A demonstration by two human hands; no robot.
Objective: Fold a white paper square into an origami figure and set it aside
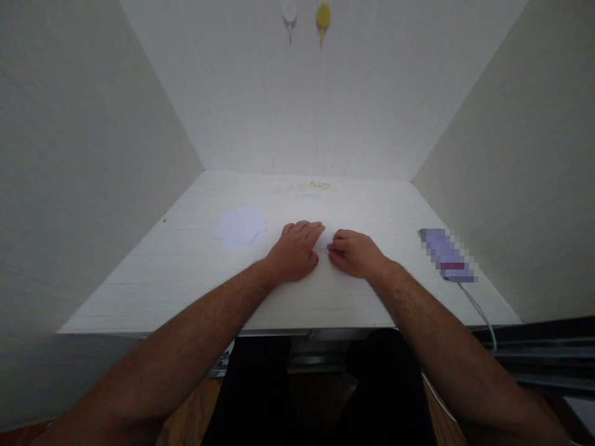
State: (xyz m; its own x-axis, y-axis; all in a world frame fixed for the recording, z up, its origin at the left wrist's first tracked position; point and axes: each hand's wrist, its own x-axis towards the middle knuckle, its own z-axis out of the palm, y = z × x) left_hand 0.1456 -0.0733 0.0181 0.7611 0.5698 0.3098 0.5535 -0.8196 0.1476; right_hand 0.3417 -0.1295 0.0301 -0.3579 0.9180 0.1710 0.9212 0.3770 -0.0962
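Note:
A small white piece of paper (323,241) lies on the white table, mostly covered by my hands. My left hand (297,251) rests over its left part, palm down with the fingers stretched out. At the paper's right end, my right hand (354,253) is closed, pinching the edge between thumb and fingers. To the left of my hands, several loose white sheets of paper (242,224) are piled with their edges uneven.
A phone-like device (444,254), blurred out, lies at the table's right with a white cable (478,310) running off the front edge. White walls enclose the table (186,279) on three sides. Two hooks, one white (289,13) and one yellow (323,15), hang on the back wall.

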